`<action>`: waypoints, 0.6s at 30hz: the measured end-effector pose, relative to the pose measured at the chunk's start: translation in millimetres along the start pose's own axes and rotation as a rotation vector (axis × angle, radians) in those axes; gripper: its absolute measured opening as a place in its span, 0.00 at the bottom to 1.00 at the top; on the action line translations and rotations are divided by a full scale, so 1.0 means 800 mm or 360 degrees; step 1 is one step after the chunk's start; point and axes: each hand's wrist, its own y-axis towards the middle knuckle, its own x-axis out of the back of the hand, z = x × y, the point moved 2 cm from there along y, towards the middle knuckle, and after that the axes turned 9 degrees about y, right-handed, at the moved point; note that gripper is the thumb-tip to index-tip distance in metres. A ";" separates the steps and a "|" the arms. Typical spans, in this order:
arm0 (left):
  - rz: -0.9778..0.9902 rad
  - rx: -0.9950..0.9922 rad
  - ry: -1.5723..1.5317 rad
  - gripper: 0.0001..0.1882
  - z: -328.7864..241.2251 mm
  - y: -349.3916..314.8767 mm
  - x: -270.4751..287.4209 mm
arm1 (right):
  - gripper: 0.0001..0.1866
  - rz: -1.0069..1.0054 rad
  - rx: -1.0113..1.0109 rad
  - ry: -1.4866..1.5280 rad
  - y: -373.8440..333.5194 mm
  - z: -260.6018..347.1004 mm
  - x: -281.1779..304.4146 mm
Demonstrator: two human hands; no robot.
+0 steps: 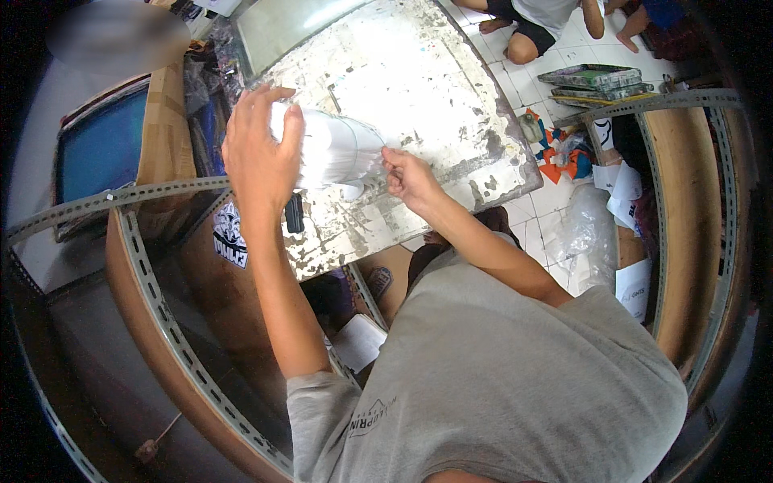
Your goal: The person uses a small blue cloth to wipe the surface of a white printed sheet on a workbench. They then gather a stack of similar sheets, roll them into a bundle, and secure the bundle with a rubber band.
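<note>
A thick white roll point(328, 149), seemingly of sheets or bags, lies on the paint-spattered white table point(435, 72). A thin pale band or string point(355, 135) runs around it near its right end. My left hand point(264, 149) is curved over the roll's left end, fingers spread and thumb over its near side. At the other end, my right hand point(409, 177) has its thumb and forefinger pinched on the thin band. A small black object point(295, 214) lies by my left wrist at the table's near edge.
Perforated metal shelf rails point(161, 191) flank me on the left, with a blue screen frame point(101, 145) beyond. Stacked frames point(596, 80) and clear plastic point(584, 229) lie on the tiled floor at right. Another person point(547, 20) sits at the far right.
</note>
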 end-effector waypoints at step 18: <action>0.0013 -0.0079 -0.0036 0.17 -0.003 -0.011 0.014 | 0.24 0.0767 -0.0129 -0.1471 -0.020 0.151 -0.156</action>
